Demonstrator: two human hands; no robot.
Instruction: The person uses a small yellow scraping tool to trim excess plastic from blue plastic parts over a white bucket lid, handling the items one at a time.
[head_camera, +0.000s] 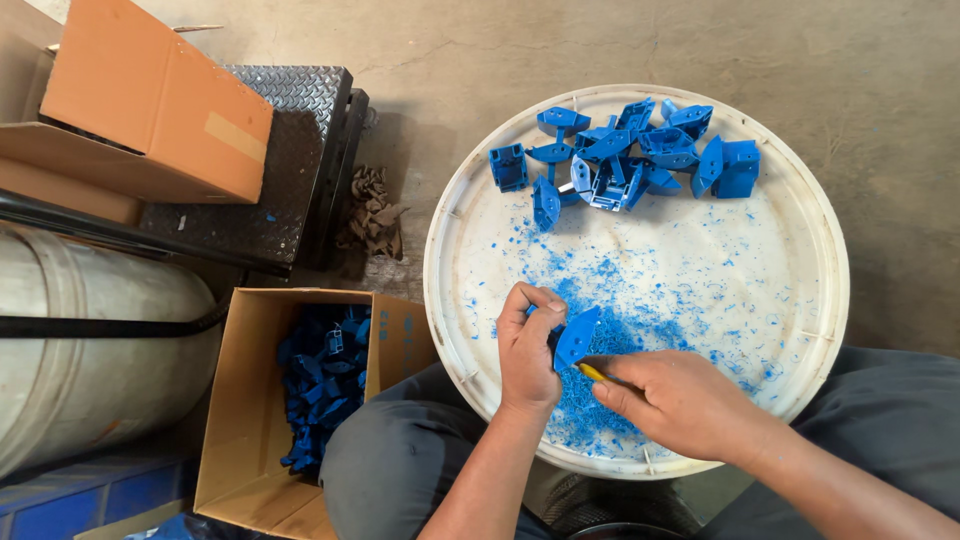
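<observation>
My left hand grips a blue plastic part over the near side of a round white tray. My right hand holds a small yellow-handled tool whose tip touches the part's lower edge. Blue plastic shavings lie thick under both hands. A pile of several more blue parts rests at the tray's far side.
An open cardboard box at my left knee holds many blue parts. Farther left are a grey drum, a metal checker-plate platform and an orange cardboard box. Concrete floor surrounds the tray.
</observation>
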